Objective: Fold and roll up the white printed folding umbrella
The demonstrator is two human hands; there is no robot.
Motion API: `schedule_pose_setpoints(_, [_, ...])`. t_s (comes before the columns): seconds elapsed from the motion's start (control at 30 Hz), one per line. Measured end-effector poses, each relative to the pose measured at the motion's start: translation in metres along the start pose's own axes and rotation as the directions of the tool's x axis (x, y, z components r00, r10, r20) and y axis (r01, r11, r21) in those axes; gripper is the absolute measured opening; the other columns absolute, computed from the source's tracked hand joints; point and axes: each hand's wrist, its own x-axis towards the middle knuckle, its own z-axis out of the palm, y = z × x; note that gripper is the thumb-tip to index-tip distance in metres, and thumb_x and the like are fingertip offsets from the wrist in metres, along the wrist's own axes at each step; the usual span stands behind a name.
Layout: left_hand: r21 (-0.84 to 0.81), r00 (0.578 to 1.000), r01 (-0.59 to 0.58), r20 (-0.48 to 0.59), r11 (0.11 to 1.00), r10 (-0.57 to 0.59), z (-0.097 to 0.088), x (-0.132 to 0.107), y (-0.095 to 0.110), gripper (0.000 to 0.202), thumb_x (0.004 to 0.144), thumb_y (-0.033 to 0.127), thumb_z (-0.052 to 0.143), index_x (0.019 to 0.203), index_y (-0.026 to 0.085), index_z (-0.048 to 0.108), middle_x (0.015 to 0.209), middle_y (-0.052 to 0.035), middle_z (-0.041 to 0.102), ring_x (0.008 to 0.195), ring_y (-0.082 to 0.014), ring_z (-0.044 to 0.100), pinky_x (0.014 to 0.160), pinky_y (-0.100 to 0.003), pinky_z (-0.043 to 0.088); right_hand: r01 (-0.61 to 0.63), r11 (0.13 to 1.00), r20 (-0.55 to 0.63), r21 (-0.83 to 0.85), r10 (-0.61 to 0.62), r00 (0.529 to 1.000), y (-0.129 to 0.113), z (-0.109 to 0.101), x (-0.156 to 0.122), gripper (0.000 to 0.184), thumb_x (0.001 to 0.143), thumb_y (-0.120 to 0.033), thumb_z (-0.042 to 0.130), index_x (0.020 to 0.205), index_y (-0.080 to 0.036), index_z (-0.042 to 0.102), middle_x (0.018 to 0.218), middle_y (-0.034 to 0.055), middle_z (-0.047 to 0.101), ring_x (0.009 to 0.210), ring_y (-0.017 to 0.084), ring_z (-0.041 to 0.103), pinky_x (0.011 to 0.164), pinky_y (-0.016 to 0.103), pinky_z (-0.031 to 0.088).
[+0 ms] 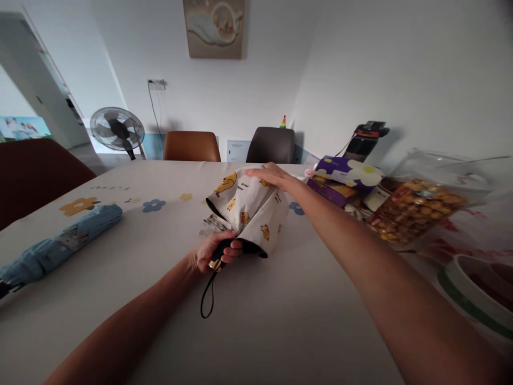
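Observation:
A partly folded white umbrella (248, 200) with yellow cartoon figures and a dark lining lies at the middle of the table, its canopy loose and bunched. My left hand (220, 248) is closed around its black handle, and a black wrist strap hangs below. Over the far part of the canopy, my right hand (272, 174) grips the fabric, its thumb along the cloth; the other fingers are partly hidden. A folded blue umbrella (66, 240) rests on the left of the table.
The white table (160, 326) has printed flowers. On its right are a purple tissue pack (347, 171), a dark bottle (365, 140), a clear container of round snacks (420, 208) and a white bowl (473, 294). Chairs (191, 146) and a fan (117, 129) stand beyond.

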Motion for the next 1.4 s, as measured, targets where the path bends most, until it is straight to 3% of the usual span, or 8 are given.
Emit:
schedule_pose_setpoints(0.33, [0.02, 0.998, -0.062, 0.009, 0.998, 0.062, -0.004, 0.0, 0.004, 0.028, 0.08, 0.025, 0.052, 0.056, 0.014, 0.043, 0.047, 0.0041, 0.03, 0.039, -0.0031, 0.027, 0.032, -0.01, 0.028, 0.068, 0.996, -0.093, 0.055, -0.062, 0.994, -0.01, 0.016, -0.014, 0.044, 0.064, -0.059, 0.064, 0.074, -0.016, 0.065, 0.07, 0.0034, 0.062, 0.069, 0.018, 0.055, 0.065, 0.03, 0.041])
schedule_pose_setpoints(0.6, [0.032, 0.999, -0.026, 0.034, 0.999, 0.025, -0.005, -0.001, 0.005, 0.031, 0.084, 0.027, 0.048, 0.056, 0.015, 0.04, 0.048, 0.0044, 0.028, 0.038, -0.0033, 0.027, 0.032, -0.01, 0.028, 0.061, 0.991, -0.093, 0.117, -0.051, 0.994, -0.001, 0.022, -0.012, 0.041, 0.066, -0.055, 0.062, 0.07, -0.015, 0.064, 0.066, 0.0044, 0.061, 0.065, 0.017, 0.054, 0.064, 0.029, 0.041])
schedule_pose_setpoints(0.73, [0.07, 0.999, -0.036, 0.016, 0.997, 0.035, -0.001, -0.001, 0.003, 0.032, 0.083, 0.03, 0.047, 0.055, 0.014, 0.042, 0.047, 0.0027, 0.032, 0.038, -0.0041, 0.029, 0.032, -0.012, 0.028, 0.161, 0.98, -0.189, 0.114, -0.138, 0.972, 0.003, 0.026, -0.007, 0.028, 0.066, -0.044, 0.06, 0.063, -0.016, 0.059, 0.057, -0.0016, 0.053, 0.059, 0.013, 0.048, 0.057, 0.025, 0.037])
schedule_pose_setpoints(0.9, [0.217, 0.979, -0.036, -0.19, 0.976, 0.078, 0.007, 0.006, -0.006, 0.031, 0.082, 0.037, 0.045, 0.072, 0.01, 0.057, 0.051, -0.0049, 0.05, 0.042, -0.0125, 0.049, 0.035, -0.019, 0.036, 0.193, 0.981, -0.256, 0.01, -0.184, 0.949, 0.009, 0.026, -0.005, 0.025, 0.065, -0.035, 0.054, 0.05, -0.018, 0.042, 0.048, -0.0054, 0.038, 0.051, 0.009, 0.036, 0.049, 0.023, 0.028])
schedule_pose_setpoints(1.03, [0.327, 0.883, -0.18, -0.362, 0.928, 0.299, 0.014, 0.009, -0.009, 0.019, 0.078, 0.028, 0.053, 0.079, 0.009, 0.059, 0.063, -0.0096, 0.061, 0.054, -0.0161, 0.06, 0.05, -0.025, 0.049, 0.138, 0.99, -0.267, -0.036, -0.143, 0.953, 0.009, 0.02, -0.006, 0.026, 0.063, -0.036, 0.053, 0.049, -0.018, 0.041, 0.047, -0.0049, 0.034, 0.049, 0.008, 0.033, 0.046, 0.024, 0.025])
schedule_pose_setpoints(1.2, [0.26, 0.951, -0.193, -0.189, 0.946, 0.245, 0.021, 0.001, -0.003, 0.02, 0.071, 0.024, 0.059, 0.083, 0.009, 0.06, 0.073, -0.0119, 0.064, 0.067, -0.0199, 0.064, 0.062, -0.029, 0.052, 0.156, 0.972, -0.219, -0.177, -0.193, 0.956, -0.004, 0.017, -0.004, 0.027, 0.065, -0.036, 0.051, 0.048, -0.017, 0.041, 0.047, -0.0028, 0.036, 0.05, 0.01, 0.036, 0.046, 0.023, 0.027])
schedule_pose_setpoints(1.27, [0.256, 0.952, -0.191, -0.186, 0.948, 0.242, 0.023, 0.001, -0.004, 0.024, 0.07, 0.027, 0.062, 0.085, 0.01, 0.06, 0.074, -0.0114, 0.065, 0.067, -0.0197, 0.064, 0.062, -0.03, 0.052, 0.159, 0.949, -0.189, -0.271, -0.215, 0.958, -0.011, 0.02, 0.001, 0.027, 0.067, -0.036, 0.051, 0.049, -0.016, 0.045, 0.049, -0.001, 0.041, 0.053, 0.012, 0.043, 0.049, 0.023, 0.03])
schedule_pose_setpoints(1.4, [0.335, 0.847, -0.161, -0.436, 0.929, 0.304, 0.023, 0.01, -0.012, 0.03, 0.067, 0.032, 0.071, 0.084, 0.011, 0.059, 0.065, -0.0065, 0.061, 0.049, -0.0126, 0.056, 0.044, -0.023, 0.045, 0.05, 0.858, -0.146, -0.511, -0.144, 0.979, -0.023, 0.037, 0.014, 0.023, 0.065, -0.037, 0.056, 0.063, -0.014, 0.059, 0.065, 0.0076, 0.059, 0.07, 0.023, 0.059, 0.06, 0.027, 0.041])
